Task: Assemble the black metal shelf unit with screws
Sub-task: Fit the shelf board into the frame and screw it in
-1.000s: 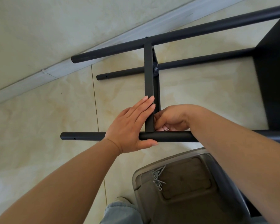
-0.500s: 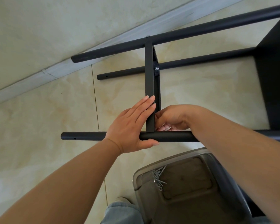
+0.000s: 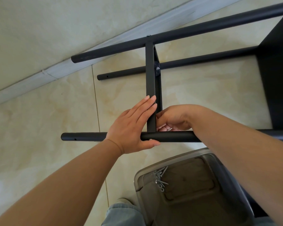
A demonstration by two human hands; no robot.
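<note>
The black metal shelf frame lies on its side over the tiled floor. A flat black crossbar [image 3: 150,82] runs between the far tube [image 3: 178,32] and the near tube [image 3: 170,137]. My left hand [image 3: 134,126] lies flat with straight fingers against the crossbar's left face, thumb under the near tube at the joint. My right hand [image 3: 173,119] is curled in behind the crossbar at that joint, fingertips pinching a small silvery part, a screw as far as I can tell. Its fingertips are partly hidden by the bar.
A clear plastic bin [image 3: 178,162] stands below the near tube, with several loose screws [image 3: 160,178] and washers inside. A black shelf panel [image 3: 278,75] closes the frame at right. A third tube [image 3: 178,64] lies lower, near the floor. The wall skirting [image 3: 44,74] runs behind.
Almost nothing has moved. The fingers of my right hand shift slightly at the joint; my left hand stays pressed on the crossbar.
</note>
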